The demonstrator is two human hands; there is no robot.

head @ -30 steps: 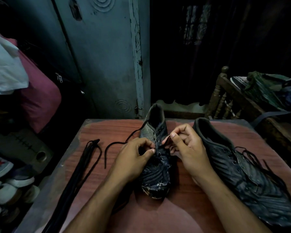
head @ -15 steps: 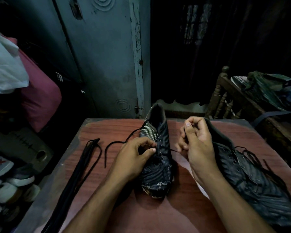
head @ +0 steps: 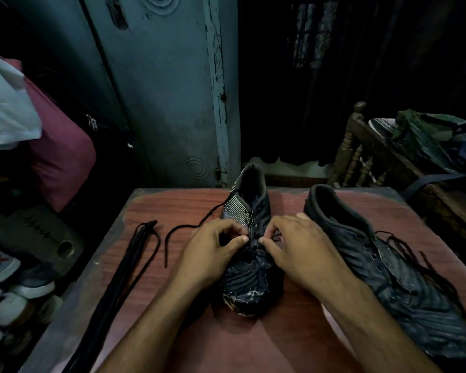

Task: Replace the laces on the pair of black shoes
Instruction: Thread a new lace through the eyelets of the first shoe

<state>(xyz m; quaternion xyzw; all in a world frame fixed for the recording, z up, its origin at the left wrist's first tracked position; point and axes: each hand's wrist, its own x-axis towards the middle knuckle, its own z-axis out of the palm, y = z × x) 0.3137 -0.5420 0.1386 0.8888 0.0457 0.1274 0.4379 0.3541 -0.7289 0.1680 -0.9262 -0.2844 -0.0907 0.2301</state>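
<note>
Obs.: reddish wood-grain table (head: pixel 293 340) in dim light; a grey-blue metal door (head: pixel 167 90), scuffed and stamped with ring marks, stands behind it. Left of the table, light-soled shoes (head: pixel 14 289) are stacked low and a maroon bag (head: pixel 62 157) hangs above them; at right, a turned-wood chair (head: pixel 353 149) carries dark green cloth (head: pixel 425 138). A white item on the chair bears print too small to read. The centre shoe (head: pixel 249 281) sits toe toward me, heel toward the door, black with ribbed lines, a finely striped grey side panel and a scuffed, whitened toe. My left hand (head: pixel 210 254) and right hand (head: pixel 304 251) meet over its eyelet row, fingers curled, thumbs and fingertips pinching at the lacing there (the pinched lace itself is hidden under my fingers, so I cannot tell how much each hand has). My hands cover the middle of the shoe. One thin black lace end (head: pixel 183 232) runs from the shoe's left side and curls loose on the table. Further left lies a bundle of black laces (head: pixel 119 289), long and flat, near the table edge. The second shoe (head: pixel 396 275) lies just right of my right wrist, same ribbed black upper, its lace (head: pixel 420 257) loose and tangled across the top.
</note>
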